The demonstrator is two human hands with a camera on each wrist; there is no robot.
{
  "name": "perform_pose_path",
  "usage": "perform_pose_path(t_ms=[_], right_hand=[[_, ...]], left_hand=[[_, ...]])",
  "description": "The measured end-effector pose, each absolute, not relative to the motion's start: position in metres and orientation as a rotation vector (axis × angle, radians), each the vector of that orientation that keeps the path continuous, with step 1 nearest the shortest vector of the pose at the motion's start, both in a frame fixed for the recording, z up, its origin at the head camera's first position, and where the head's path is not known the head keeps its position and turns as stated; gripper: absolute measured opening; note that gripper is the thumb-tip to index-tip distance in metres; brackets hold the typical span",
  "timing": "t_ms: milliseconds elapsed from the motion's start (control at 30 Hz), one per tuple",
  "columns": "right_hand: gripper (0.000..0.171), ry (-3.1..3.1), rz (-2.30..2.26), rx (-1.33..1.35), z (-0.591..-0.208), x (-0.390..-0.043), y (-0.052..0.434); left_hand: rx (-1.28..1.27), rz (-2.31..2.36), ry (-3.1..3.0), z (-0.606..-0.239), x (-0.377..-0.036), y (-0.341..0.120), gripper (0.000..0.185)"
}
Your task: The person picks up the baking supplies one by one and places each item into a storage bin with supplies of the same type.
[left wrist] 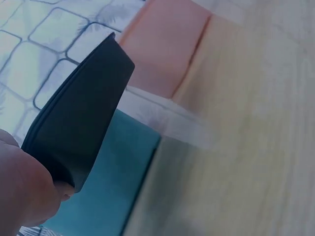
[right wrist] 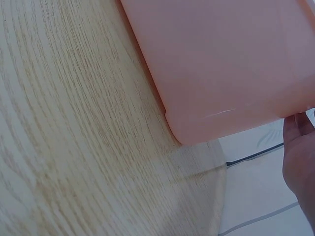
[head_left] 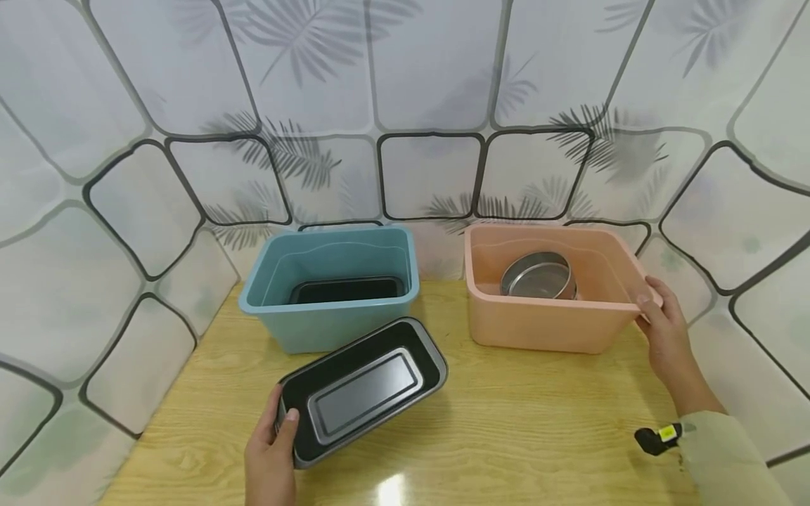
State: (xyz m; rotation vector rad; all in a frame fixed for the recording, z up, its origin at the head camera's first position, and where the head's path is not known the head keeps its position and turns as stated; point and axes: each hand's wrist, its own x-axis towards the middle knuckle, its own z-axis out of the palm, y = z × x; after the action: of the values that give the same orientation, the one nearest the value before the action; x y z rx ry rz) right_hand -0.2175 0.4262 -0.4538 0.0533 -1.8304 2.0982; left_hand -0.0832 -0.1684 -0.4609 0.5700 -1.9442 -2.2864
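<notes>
My left hand (head_left: 273, 444) grips the near end of a dark rectangular loaf pan (head_left: 363, 386), tilted up off the wooden table (head_left: 506, 436), thumb on its rim. The left wrist view shows that pan (left wrist: 81, 123) from below, held by my fingers (left wrist: 24, 191). My right hand (head_left: 661, 320) holds the right rim of a pink plastic bin (head_left: 544, 323), thumb over the edge. Inside the bin lies a round metal cake tin (head_left: 539, 275). A teal bin (head_left: 329, 281) behind the pan contains another dark pan (head_left: 346, 289). The right wrist view shows the pink bin's wall (right wrist: 221, 64) and my hand (right wrist: 300, 162).
Walls covered in leaf-patterned tile sheeting (head_left: 405, 105) close in the table at the back and both sides. A small black and yellow device (head_left: 658, 437) sits at my right wrist. Bare wood (head_left: 538, 407) lies in front of the pink bin.
</notes>
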Motion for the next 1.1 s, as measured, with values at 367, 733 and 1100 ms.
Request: perform_pose_path(t_ms=[367, 733, 1100], right_hand=[[0.051, -1.811, 2.117, 0.029, -0.453, -0.218, 0.428], [0.052, -1.791, 2.136, 0.04, -0.455, -0.217, 0.429], [0.052, -1.82, 2.113, 0.078, -0.454, -0.218, 0.426]], left_hand=[[0.351, -2.316, -1.899, -0.418, -0.099, -0.188, 0.063], [0.073, -2.329, -1.882, -0.385, -0.139, -0.211, 0.065], [-0.002, -2.322, -1.906, -0.36, -0.181, -0.225, 0.067]])
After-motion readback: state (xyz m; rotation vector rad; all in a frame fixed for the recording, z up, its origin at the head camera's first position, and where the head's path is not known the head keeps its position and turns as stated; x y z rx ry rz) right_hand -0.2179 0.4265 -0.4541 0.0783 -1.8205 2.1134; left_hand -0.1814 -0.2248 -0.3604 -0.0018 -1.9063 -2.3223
